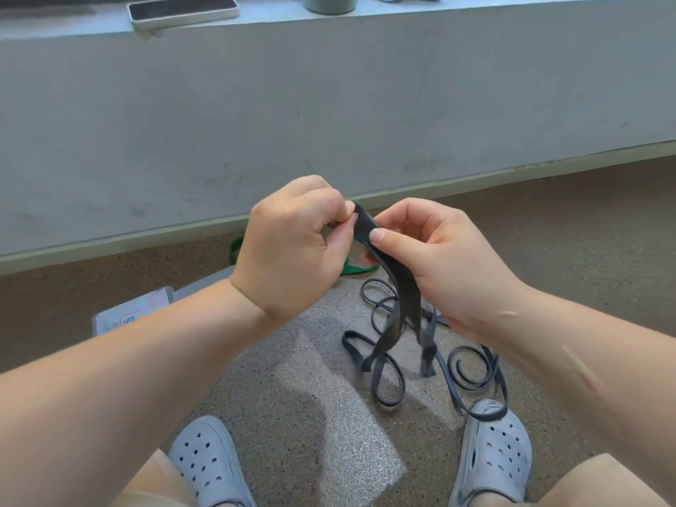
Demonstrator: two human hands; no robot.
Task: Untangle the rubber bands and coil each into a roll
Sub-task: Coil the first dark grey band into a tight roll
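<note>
I pinch the top end of the black rubber band (398,283) in my left hand (292,247) and right hand (431,265), and its tangled loops trail onto the speckled brown floor (292,397) between my pale clogs (208,459). Ahead stands a scuffed grey wall (329,122) — a green band (351,269) lies near its foot, behind my hands.
</note>
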